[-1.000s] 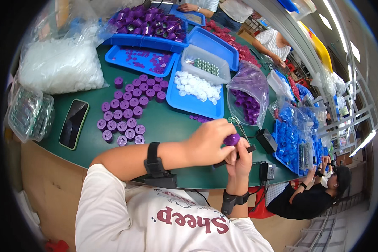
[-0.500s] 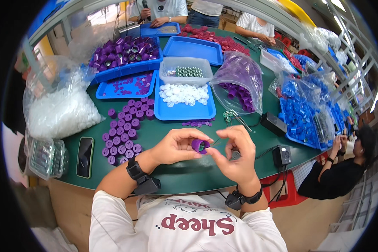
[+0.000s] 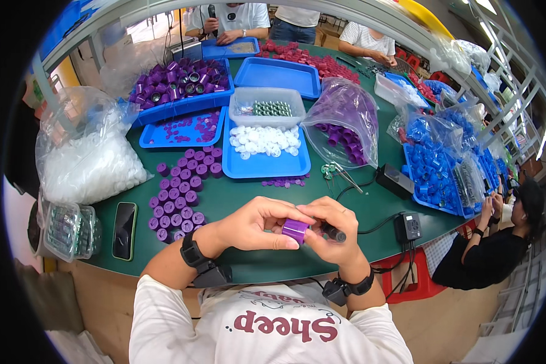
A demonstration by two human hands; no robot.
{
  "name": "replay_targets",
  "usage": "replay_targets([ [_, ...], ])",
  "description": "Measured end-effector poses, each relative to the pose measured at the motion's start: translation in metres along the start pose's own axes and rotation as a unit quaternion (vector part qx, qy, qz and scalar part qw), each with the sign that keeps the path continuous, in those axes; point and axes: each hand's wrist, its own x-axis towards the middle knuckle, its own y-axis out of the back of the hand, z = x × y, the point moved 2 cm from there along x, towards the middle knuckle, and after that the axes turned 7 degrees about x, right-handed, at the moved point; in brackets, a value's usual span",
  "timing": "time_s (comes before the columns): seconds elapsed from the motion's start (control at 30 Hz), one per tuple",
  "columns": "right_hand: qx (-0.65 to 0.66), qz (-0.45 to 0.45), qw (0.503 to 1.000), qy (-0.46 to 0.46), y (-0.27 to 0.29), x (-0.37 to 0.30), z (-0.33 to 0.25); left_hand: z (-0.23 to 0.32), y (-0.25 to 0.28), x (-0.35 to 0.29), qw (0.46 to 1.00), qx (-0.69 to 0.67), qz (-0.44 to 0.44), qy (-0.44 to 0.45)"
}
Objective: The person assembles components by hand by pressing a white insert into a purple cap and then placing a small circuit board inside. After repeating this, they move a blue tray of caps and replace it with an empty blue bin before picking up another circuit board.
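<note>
A: Contents, left to right?

B: Phone (image 3: pixel 125 231), dark-screened. Purple caps (image 3: pixel 180 203), clustered. Left hand (image 3: pixel 255 224), closed on one purple cup (image 3: pixel 295 230), above the green surface (image 3: pixel 261 267). Right hand (image 3: pixel 327 247), grip around a dark tool (image 3: pixel 335 233), fingers against the cup.

A: Hazards?

B: Cup could roll loose, its wall being glossy; tool could drop, right grip being shared.
</note>
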Motion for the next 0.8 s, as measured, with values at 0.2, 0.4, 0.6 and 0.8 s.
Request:
replay_targets([
  [0.2, -0.059, -0.067, 0.996, -0.023, 0.005, 0.006, -0.009, -0.002, 0.0, -0.003, 1.0, -0.012, -0.005, 0.028],
  [0.4, -0.092, -0.033, 0.994, 0.052, 0.001, 0.005, -0.008, 0.003, -0.01, 0.0, 1.0, -0.013, -0.017, 0.022],
  [0.6, -0.116, -0.023, 0.989, 0.084, -0.002, -0.003, -0.009, 0.006, -0.018, -0.003, 0.998, 0.069, -0.007, 0.0],
  [0.8, -0.167, 0.027, 0.982, 0.089, 0.015, -0.007, 0.021, 0.013, -0.026, 0.007, 0.967, 0.22, 0.113, -0.06],
])
